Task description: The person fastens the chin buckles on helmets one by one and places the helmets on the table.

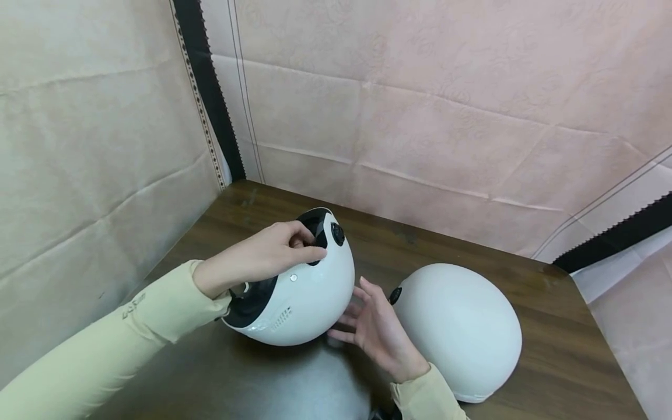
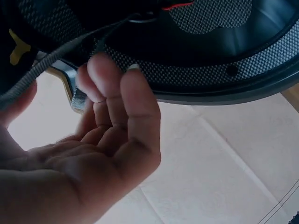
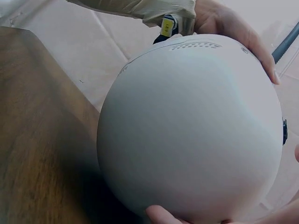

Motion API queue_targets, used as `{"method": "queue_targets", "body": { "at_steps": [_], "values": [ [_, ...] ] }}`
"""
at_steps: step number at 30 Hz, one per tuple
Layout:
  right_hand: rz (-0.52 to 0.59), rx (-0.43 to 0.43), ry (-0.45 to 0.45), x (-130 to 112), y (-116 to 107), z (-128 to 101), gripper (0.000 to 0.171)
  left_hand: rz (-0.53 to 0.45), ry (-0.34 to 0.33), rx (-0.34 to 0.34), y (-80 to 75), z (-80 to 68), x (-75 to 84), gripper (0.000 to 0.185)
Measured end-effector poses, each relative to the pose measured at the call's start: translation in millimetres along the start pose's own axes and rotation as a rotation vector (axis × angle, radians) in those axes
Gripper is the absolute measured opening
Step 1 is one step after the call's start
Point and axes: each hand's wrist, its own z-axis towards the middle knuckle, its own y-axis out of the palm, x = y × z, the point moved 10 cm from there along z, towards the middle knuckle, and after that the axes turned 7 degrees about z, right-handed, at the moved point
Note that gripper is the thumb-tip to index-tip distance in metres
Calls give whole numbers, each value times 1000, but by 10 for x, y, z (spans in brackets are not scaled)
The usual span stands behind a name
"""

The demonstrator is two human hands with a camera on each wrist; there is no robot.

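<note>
2 helmets, 2 hands, 1 table.
White helmets x2: one held helmet (image 1: pixel 299 291) tilted up off the top, one resting helmet (image 1: pixel 462 326) dome-up on the wooden table (image 1: pixel 551 303). Hands x2: left hand (image 1: pixel 262 256), right hand (image 1: pixel 378 329), both on the held one. Black side knobs: 1 per helmet visible. Pale sleeves x2.

The black, carbon-weave-patterned helmet rim (image 2: pixel 205 77) is touched from below by the curled fingers (image 2: pixel 135 107) of the left hand (image 2: pixel 93 154); a grey braided strap (image 2: pixel 51 58), possibly pinched, crosses the rim.
</note>
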Motion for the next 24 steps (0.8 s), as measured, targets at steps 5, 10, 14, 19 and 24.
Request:
{"method": "queue_targets", "body": {
  "at_steps": [5, 10, 14, 19, 24],
  "values": [
    [-33, 2, -2, -11, 7, 3, 68, -16, -16, 15, -29, 15, 28, 46],
    [-48, 9, 4, -7, 3, -9, 66, 15, -31, 45, -45, 5, 63, 35],
    [-68, 14, -5, -17, 10, -17, 64, 34, -30, 66, -43, 1, 96, 30],
    [-97, 31, -32, -44, 5, -30, 60, 36, -21, 76, -36, 14, 112, 29],
    [-113, 61, -55, -66, -13, -37, 56, -3, -29, 87, -17, 12, 87, 26]
  ]
}}
